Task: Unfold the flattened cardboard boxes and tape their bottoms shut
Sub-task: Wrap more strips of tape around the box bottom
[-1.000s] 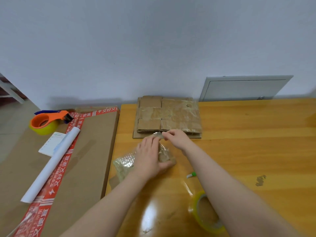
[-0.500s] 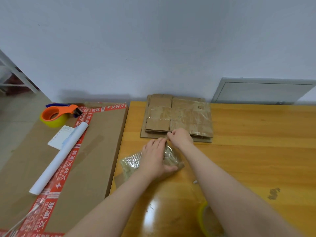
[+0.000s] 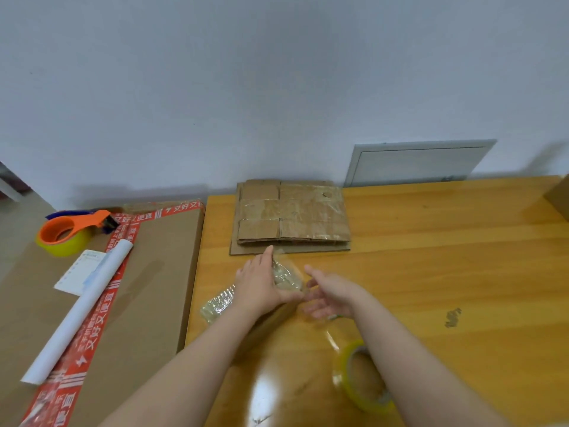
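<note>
While my left hand (image 3: 261,285) presses flat on the taped box (image 3: 284,277), right hand (image 3: 329,295) loose and empty, I'd guess near tape roll (image 3: 365,379) next.

Your wooden table (image 3: 431,272) bears flattened cardboard boxes (image 3: 292,217) at its far edge and a yellow tape roll (image 3: 342,363) near you.

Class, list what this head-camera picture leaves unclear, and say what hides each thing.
Head view:
- Small box: mostly covered by the left hand.
- Right hand: motion-blurred; whether it pinches tape is unclear.
- Tape roll: partly behind the right forearm.
- Brown box: cut by the right edge.
</note>
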